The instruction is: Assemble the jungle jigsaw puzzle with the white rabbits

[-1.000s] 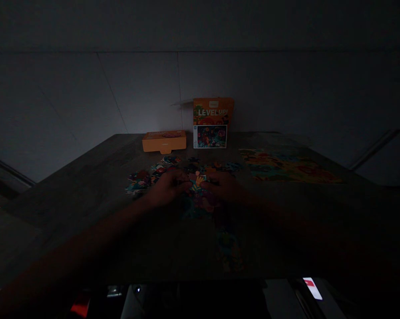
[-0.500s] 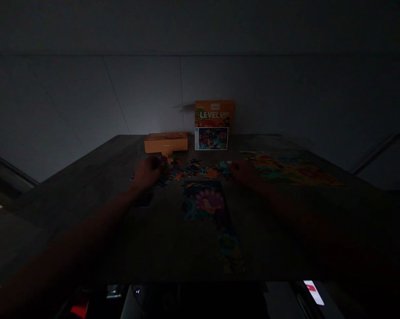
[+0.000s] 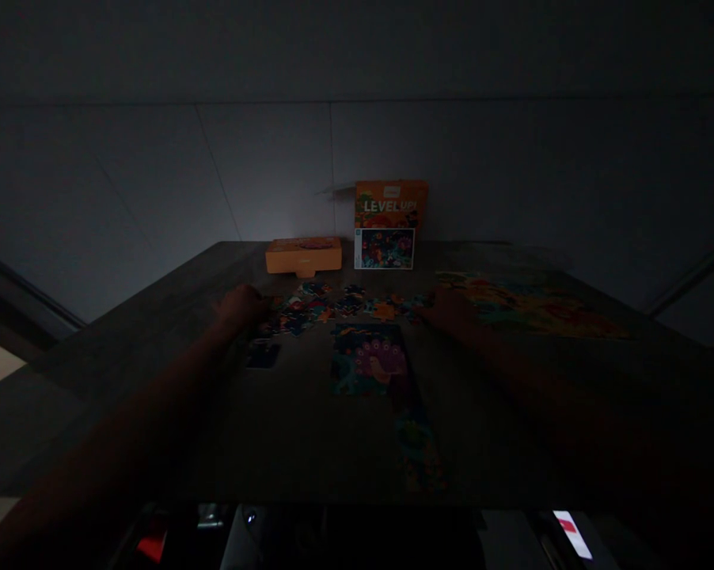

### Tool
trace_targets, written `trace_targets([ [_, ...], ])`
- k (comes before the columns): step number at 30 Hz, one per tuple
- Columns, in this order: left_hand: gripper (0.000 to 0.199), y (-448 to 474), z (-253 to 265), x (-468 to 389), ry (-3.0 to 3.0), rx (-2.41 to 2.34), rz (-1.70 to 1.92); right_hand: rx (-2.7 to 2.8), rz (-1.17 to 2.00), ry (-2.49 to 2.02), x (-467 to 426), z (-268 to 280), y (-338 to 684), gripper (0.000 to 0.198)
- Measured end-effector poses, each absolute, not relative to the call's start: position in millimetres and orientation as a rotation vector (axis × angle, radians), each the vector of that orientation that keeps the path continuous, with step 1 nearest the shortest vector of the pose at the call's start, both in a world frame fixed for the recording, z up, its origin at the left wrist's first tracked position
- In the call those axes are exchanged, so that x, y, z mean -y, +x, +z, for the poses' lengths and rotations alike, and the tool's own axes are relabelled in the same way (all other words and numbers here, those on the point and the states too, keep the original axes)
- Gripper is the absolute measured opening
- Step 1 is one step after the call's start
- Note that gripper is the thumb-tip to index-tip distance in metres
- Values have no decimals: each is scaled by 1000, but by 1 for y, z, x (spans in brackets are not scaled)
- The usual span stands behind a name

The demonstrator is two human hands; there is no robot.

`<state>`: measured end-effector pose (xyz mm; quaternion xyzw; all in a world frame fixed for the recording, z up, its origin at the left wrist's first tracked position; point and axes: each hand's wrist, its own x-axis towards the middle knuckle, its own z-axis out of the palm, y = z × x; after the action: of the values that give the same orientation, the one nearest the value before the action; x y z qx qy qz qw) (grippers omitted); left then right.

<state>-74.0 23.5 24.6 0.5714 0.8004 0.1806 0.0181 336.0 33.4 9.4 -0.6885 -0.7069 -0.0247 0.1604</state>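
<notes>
The left hand (image 3: 241, 307) rests low on the counter (image 3: 155, 332) at the left end of a scatter of loose puzzle pieces (image 3: 333, 305), its fingers curled down toward the nearest ones; the dim light hides whether it grips any piece or how far it is open. The right hand (image 3: 449, 309) lies at the right end of the same scatter, at about 3 o'clock from the left hand, fingers pointing inward and touching the outermost pieces; its grip cannot be told either.

Between the two hands, toward 6 o'clock from the loose pieces, sits a joined puzzle section (image 3: 369, 360) showing a pink bird, with a narrow strip of joined pieces running on toward the near edge. A single dark piece (image 3: 263, 356) lies just below the left hand. At 3 o'clock from the right hand spreads a large colourful finished puzzle (image 3: 529, 305). At 12 o'clock, by the wall, stands an orange puzzle box (image 3: 389, 226), with a flat orange box (image 3: 303, 255) beside it.
</notes>
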Motion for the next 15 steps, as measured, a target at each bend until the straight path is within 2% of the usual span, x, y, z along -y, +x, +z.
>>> trace_targets([
  [5, 29, -54, 24, -20, 2165, -2269, 695, 2095, -7, -1849, -26, 15, 327, 31],
  [9, 43, -24, 14, -15, 2618, -1574, 646, 2200, 37, -1642, -21, 16, 319, 29],
  [15, 29, -7, 3, -13, 2579, -1385, 609, 2418, 91, -1377, -7, 12, 304, 24],
])
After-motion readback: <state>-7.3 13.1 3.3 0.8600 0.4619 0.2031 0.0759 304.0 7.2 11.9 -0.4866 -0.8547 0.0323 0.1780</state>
